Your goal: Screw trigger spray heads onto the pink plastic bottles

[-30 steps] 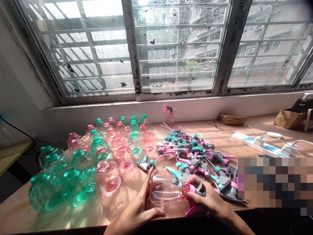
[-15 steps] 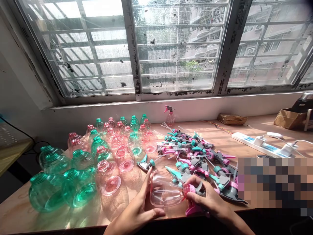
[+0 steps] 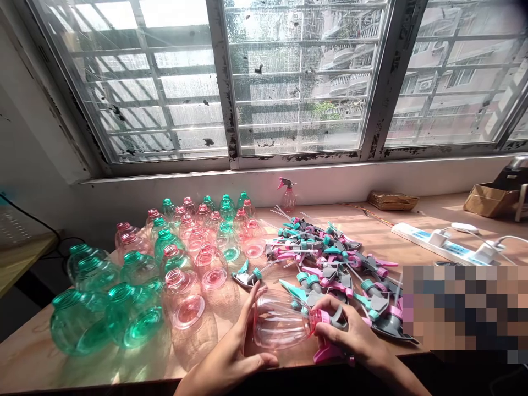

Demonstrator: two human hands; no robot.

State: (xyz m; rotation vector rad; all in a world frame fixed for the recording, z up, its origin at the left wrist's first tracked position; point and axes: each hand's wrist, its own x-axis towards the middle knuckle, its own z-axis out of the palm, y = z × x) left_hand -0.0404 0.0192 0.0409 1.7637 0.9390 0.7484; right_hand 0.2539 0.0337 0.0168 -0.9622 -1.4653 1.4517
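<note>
A clear pink spray bottle (image 3: 282, 327) lies on its side in the air near the table's front edge, base to the left. My right hand (image 3: 340, 324) is closed around the pink collar and grey trigger head at its neck; a pink trigger (image 3: 328, 352) hangs below the fingers. At the base end, my left hand (image 3: 237, 341) is spread, fingers along the far side and thumb stretched out below. Whether its fingertips touch the bottle I cannot tell. Just beyond the left fingertips lies a grey and teal spray head (image 3: 247, 275).
Several open green bottles (image 3: 80, 324) and pink bottles (image 3: 183, 300) stand at left. Loose spray heads (image 3: 330, 247) are heaped at centre right. An assembled spray bottle (image 3: 289, 198) stands by the wall. A power strip (image 3: 433, 242) and a brown package (image 3: 391, 201) lie at right.
The ribs and reflections on the held bottle look different, as if it has turned about its length. Both hands are in nearly the same place.
</note>
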